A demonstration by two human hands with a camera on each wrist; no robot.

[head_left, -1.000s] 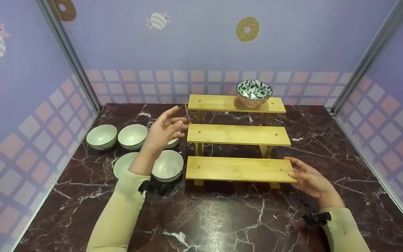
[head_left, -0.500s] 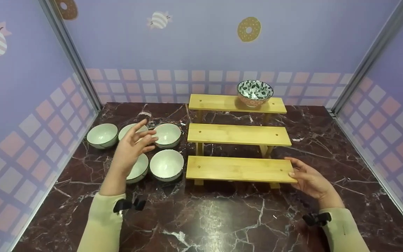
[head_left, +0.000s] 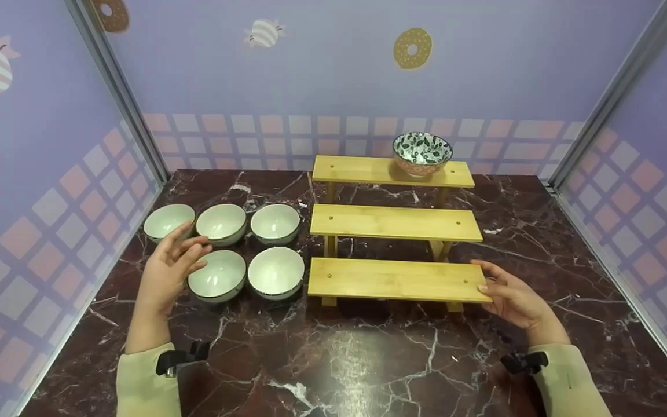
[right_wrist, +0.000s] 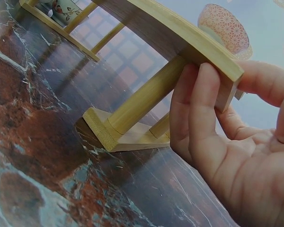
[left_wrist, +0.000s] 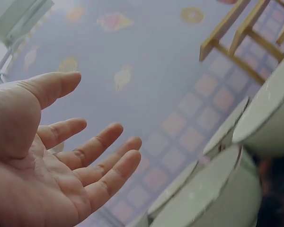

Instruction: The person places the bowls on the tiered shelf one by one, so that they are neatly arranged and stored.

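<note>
My left hand (head_left: 172, 269) hovers by the left bowls, fingers spread and relaxed, holding nothing; its fingers overlap the far-left bowl (head_left: 167, 219) in the head view. In the left wrist view the palm (left_wrist: 42, 189) faces up beside white bowl rims (left_wrist: 203, 198). My right hand (head_left: 513, 298) grips the right end of the lowest step of a three-tier wooden stand (head_left: 397, 281). The right wrist view shows its thumb on top and fingers (right_wrist: 206, 104) curled under the board. A patterned bowl (head_left: 420, 155), reddish outside with dark leaves inside, sits on the top step's right part.
Several white bowls stand upright in two rows left of the stand, among them a front-row bowl (head_left: 276, 273) and a back-row bowl (head_left: 275, 223). Purple printed walls (head_left: 322, 69) enclose the dark marbled tabletop (head_left: 397, 359) at the back and both sides.
My left hand has moved left and toward me, away from the stand and across the bowls, uncovering them. The right hand keeps its grip on the lowest step.
</note>
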